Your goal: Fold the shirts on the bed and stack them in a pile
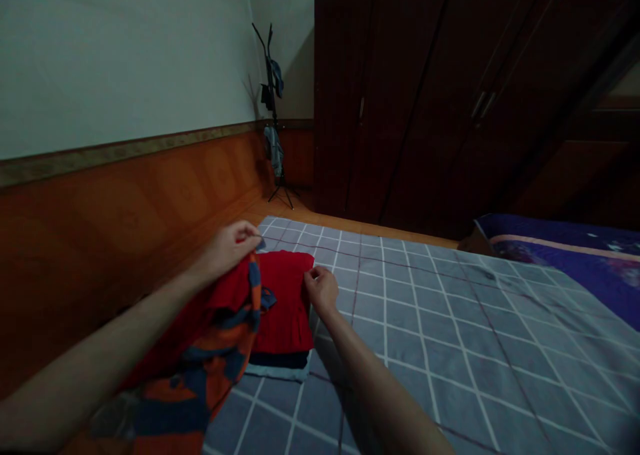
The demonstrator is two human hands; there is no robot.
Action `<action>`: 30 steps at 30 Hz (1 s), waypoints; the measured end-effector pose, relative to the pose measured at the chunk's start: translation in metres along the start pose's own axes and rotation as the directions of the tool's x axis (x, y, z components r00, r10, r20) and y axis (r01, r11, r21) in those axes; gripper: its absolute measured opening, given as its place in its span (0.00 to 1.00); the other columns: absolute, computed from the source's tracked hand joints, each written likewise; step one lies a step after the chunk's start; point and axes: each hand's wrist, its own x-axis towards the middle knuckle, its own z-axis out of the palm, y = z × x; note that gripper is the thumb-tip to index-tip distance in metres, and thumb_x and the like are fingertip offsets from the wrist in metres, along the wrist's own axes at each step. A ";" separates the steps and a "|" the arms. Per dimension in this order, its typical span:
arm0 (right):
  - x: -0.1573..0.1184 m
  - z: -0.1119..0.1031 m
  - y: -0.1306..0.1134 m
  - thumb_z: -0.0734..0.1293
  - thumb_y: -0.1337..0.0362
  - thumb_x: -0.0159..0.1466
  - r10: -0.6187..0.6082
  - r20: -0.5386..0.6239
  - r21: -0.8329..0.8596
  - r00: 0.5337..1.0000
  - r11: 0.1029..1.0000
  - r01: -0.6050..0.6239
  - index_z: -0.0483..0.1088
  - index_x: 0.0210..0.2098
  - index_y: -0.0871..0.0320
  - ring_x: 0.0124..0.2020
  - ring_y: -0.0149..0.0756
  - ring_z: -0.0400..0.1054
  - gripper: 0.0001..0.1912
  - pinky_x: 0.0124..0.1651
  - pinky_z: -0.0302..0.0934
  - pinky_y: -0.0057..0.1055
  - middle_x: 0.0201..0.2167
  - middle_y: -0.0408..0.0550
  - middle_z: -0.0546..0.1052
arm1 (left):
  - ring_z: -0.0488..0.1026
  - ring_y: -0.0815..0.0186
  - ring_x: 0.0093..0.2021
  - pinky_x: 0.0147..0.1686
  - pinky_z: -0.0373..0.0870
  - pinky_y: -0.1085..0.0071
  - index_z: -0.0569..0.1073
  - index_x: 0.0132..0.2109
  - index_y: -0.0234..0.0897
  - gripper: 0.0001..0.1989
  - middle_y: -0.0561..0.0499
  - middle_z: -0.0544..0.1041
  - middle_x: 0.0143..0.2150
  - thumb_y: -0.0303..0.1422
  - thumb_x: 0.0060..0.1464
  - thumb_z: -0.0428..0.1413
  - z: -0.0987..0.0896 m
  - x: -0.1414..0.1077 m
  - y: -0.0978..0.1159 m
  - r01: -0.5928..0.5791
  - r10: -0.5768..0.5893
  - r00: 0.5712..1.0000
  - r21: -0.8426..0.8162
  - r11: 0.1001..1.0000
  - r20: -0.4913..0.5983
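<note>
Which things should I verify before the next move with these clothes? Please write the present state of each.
1. Left hand holding the patterned cloth: ok, pinched near its upper edge.
2. Patterned cloth lying flat: not ok, it hangs in folds.
3. Right hand at the red cloth: ok, at its right edge.
4. Dark layer under the red cloth: ok.
5. Stack's left side even: cannot tell, hidden.

Red cloth point(290, 274) lies folded, lightly creased, toward 7 o'clock of the view, above folded dark cloth point(280, 360) and pale blue cloth point(277, 373) showing at its 6 o'clock edge. Orange-and-blue patterned cloth point(173, 415), raised at its upper end, drapes loosely toward 8 o'clock.
</note>
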 end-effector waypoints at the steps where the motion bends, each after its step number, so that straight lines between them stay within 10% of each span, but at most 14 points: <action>1: -0.002 -0.002 -0.004 0.63 0.64 0.55 -0.031 0.006 0.030 1.000 0.999 0.030 0.67 0.19 0.55 0.29 0.36 0.67 0.09 0.34 0.57 0.29 0.23 0.46 0.73 | 0.70 0.67 0.29 0.32 0.68 0.70 0.72 0.33 0.33 0.09 0.54 0.73 0.28 0.36 0.51 0.59 0.016 0.001 -0.008 0.019 -0.019 0.998 0.010 1.000 0.064; 5: -0.016 -0.008 -0.025 0.62 0.64 0.57 -0.213 0.087 0.191 0.973 0.962 0.194 0.67 0.23 0.55 0.42 0.37 0.68 0.07 0.45 0.60 0.32 0.39 0.49 0.75 | 0.67 0.66 0.26 0.28 0.61 0.72 0.69 0.27 0.36 0.15 0.56 0.69 0.23 0.45 0.49 0.56 0.074 0.003 -0.038 0.058 -0.057 0.978 0.000 0.998 0.198; 9: -0.040 -0.008 -0.039 0.62 0.67 0.57 -0.359 0.175 0.285 0.917 0.910 0.302 0.66 0.23 0.55 0.43 0.37 0.68 0.06 0.47 0.60 0.32 0.39 0.49 0.74 | 0.65 0.67 0.26 0.26 0.58 0.73 0.69 0.27 0.36 0.20 0.56 0.68 0.23 0.50 0.42 0.59 0.091 0.000 -0.050 0.110 -0.101 0.951 -0.017 0.994 0.294; 17: -0.067 -0.003 -0.042 0.62 0.70 0.58 -0.430 0.248 0.386 0.868 0.866 0.318 0.69 0.26 0.55 0.56 0.39 0.62 0.06 0.57 0.54 0.38 0.53 0.53 0.69 | 0.66 0.67 0.28 0.28 0.60 0.73 0.70 0.28 0.35 0.22 0.55 0.69 0.25 0.52 0.44 0.57 0.062 -0.018 -0.050 0.261 -0.174 0.870 -0.132 0.956 0.461; 21: -0.059 0.000 -0.042 0.67 0.64 0.54 -0.196 0.291 0.591 0.937 0.807 -0.014 0.71 0.25 0.56 0.49 0.40 0.68 0.03 0.52 0.61 0.37 0.50 0.51 0.73 | 0.68 0.67 0.29 0.28 0.62 0.73 0.70 0.33 0.35 0.19 0.54 0.72 0.27 0.45 0.40 0.62 0.058 -0.031 -0.057 0.326 -0.198 0.849 -0.192 0.926 0.489; 30: -0.014 0.010 0.009 0.68 0.62 0.46 0.092 0.256 0.504 0.962 0.837 -0.214 0.73 0.27 0.57 0.29 0.36 0.70 0.08 0.35 0.64 0.32 0.25 0.44 0.76 | 0.69 0.67 0.25 0.26 0.62 0.72 0.67 0.28 0.38 0.12 0.55 0.73 0.25 0.41 0.41 0.60 -0.003 -0.012 -0.032 0.226 -0.193 0.972 -0.312 0.923 0.135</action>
